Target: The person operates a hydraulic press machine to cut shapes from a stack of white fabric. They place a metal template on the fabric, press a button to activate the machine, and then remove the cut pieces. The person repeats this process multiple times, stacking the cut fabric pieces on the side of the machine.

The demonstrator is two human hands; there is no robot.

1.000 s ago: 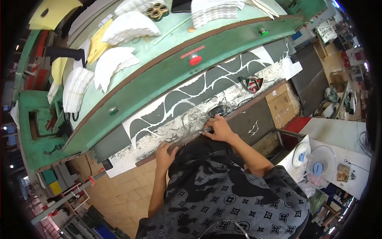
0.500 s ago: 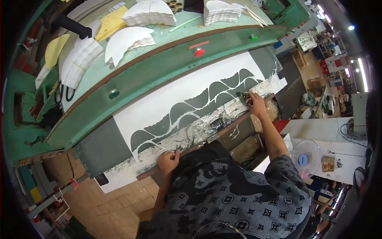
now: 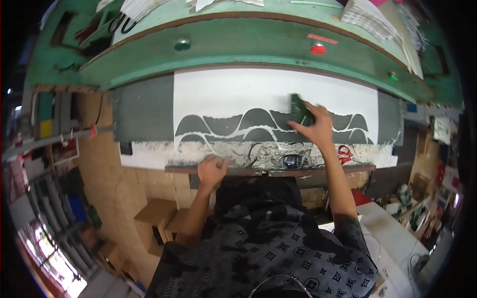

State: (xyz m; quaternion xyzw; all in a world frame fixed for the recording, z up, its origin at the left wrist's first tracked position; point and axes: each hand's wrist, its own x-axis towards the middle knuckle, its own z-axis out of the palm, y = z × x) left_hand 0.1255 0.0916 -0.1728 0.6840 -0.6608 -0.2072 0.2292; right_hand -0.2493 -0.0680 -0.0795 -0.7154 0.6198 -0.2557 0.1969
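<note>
Right hand (image 3: 314,125), moved inward from the bench's right end, now grasps dark green block (image 3: 299,110) on white sheet (image 3: 258,92); left hand (image 3: 211,170), clenched, steadies bench edge (image 3: 189,169).

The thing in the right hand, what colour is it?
Dark green block, held in the right hand; head view.
</note>
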